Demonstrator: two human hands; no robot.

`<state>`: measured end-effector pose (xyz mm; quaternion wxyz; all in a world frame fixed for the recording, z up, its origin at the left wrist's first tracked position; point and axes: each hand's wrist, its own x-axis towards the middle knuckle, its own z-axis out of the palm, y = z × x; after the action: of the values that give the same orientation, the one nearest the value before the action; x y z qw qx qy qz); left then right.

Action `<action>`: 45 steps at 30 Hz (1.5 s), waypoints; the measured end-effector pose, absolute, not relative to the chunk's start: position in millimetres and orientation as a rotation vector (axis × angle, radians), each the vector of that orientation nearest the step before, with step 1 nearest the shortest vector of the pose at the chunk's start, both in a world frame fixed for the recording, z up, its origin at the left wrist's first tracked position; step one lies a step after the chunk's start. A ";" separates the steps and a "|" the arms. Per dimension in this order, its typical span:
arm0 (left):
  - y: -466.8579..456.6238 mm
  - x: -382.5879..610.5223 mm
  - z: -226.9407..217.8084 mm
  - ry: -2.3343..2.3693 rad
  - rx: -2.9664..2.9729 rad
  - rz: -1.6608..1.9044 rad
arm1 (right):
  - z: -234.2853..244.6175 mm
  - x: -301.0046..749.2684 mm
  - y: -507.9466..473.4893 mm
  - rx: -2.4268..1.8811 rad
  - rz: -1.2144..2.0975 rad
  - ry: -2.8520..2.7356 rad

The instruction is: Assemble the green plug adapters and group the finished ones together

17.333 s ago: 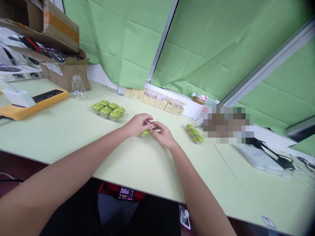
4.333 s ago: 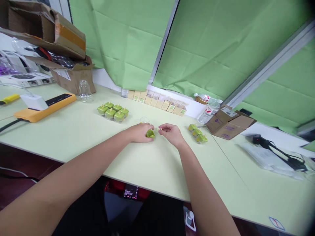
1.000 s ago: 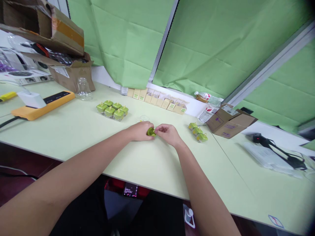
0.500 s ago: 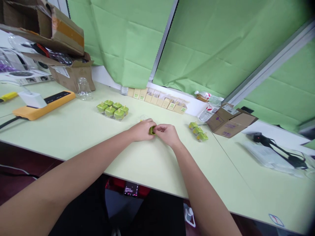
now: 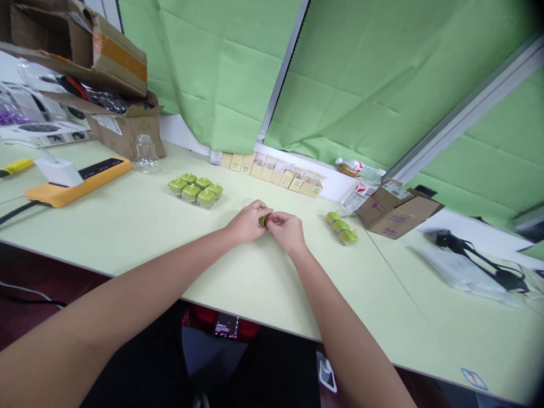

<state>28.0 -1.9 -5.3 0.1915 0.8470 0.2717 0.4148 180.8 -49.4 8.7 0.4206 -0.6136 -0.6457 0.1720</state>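
Above the middle of the table my left hand (image 5: pixel 250 222) is closed around a small green lid (image 5: pixel 262 221), its hollow side turned towards my right hand. My right hand (image 5: pixel 286 229) pinches at the lid's edge with thumb and forefinger; the fingertips partly hide what they grip. Just behind my left hand a clear plastic cup (image 5: pixel 246 202) shows in part. To the left stands a group of small clear jars (image 5: pixel 194 191) with green lids and yellow loops on top. A shorter row of the same green-lidded jars (image 5: pixel 341 228) is at the right.
Small cardboard boxes (image 5: pixel 272 171) line the wall. An orange power strip (image 5: pixel 80 182), a clear bottle (image 5: pixel 146 154) and stacked cartons (image 5: pixel 114 62) are at the left. Another carton (image 5: pixel 395 209) and plastic bottles (image 5: pixel 361 169) stand at the back right. A phone (image 5: pixel 226 327) lies below the table edge.
The lid has turned in my left hand, and less of it shows. My right fingers have moved in closer against it. The other things have stayed in place.
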 end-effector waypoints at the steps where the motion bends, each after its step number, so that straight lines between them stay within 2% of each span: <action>1: -2.0 28.2 -5.6 0.772 2.378 1.170 | 9.5 180.7 -49.6 -1.543 0.423 -1.609; 18: -1.8 30.9 -4.5 0.797 2.352 1.219 | 17.9 173.3 -55.0 -1.609 0.276 -1.579; 29: -5.6 31.5 -1.0 0.796 2.327 1.219 | 19.7 164.6 -59.5 -1.652 0.015 -1.574; 35: -5.3 30.4 -4.3 0.768 2.352 1.229 | 17.3 165.8 -58.1 -1.608 0.206 -1.632; 45: -9.0 28.1 -4.7 0.767 2.434 1.152 | 15.2 169.5 -56.4 -1.602 0.261 -1.656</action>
<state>28.1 -9.0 -4.7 0.1702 0.8566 0.2701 0.4054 169.5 -56.4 15.2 0.3999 -0.6332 -0.6546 0.1030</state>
